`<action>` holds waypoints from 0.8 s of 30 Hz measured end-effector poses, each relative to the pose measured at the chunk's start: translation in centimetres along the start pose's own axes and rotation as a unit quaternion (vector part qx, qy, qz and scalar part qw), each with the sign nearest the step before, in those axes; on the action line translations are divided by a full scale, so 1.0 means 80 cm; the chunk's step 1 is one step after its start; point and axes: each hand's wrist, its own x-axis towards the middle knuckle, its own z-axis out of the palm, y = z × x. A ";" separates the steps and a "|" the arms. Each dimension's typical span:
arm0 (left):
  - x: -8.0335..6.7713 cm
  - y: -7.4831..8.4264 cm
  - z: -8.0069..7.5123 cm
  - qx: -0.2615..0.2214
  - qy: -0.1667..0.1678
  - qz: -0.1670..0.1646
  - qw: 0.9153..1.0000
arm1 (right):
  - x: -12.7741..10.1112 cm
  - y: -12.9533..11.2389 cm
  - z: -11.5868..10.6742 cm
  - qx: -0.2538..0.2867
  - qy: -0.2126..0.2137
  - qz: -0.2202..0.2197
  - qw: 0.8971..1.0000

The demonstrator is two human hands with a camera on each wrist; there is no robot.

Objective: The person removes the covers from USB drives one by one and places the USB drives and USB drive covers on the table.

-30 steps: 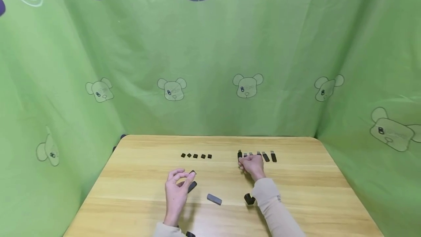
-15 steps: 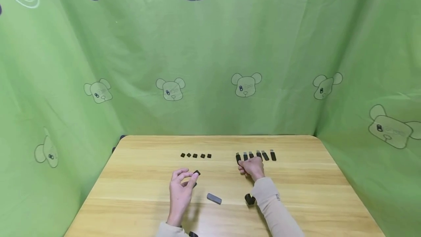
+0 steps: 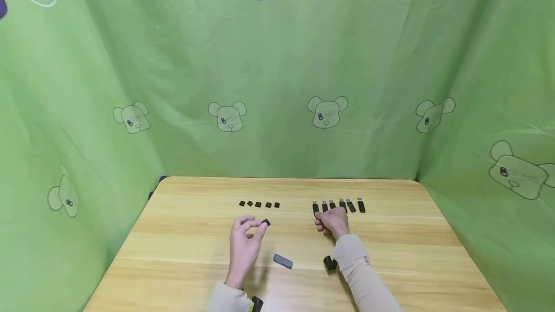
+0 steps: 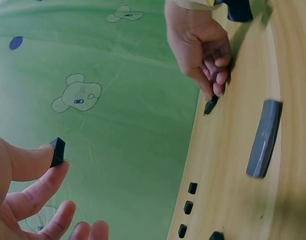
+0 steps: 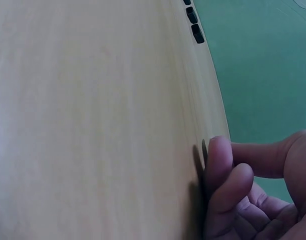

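Fingertips of my left hand [image 3: 244,247] pinch a small black cap [image 3: 266,222], lifted clear of the table [image 3: 182,254], thumb and forefinger narrow around it, other fingers loosely spread. Right hand [image 3: 333,220] rests curled at the near end of the stick row [image 3: 342,205], fingertips touching the leftmost stick [image 3: 315,207]. Cap row [image 3: 258,204] lies further left. Grey case [image 3: 283,261] lies between my wrists.

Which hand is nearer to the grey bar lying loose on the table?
Left. The left hand hangs just left of the grey bar, pinching a small black cap. The right hand sits farther back, at the row of sticks.
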 end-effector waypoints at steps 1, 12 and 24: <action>0.003 0.000 0.001 0.010 -0.003 0.005 1.000 | -0.001 0.000 0.000 -0.001 -0.001 -0.001 1.000; 0.045 -0.012 0.025 0.112 -0.046 0.053 0.991 | -0.032 -0.014 -0.011 0.012 -0.033 -0.045 0.998; 0.101 -0.014 0.060 0.221 -0.122 0.094 0.963 | -0.103 -0.048 -0.038 -0.062 -0.030 -0.138 0.988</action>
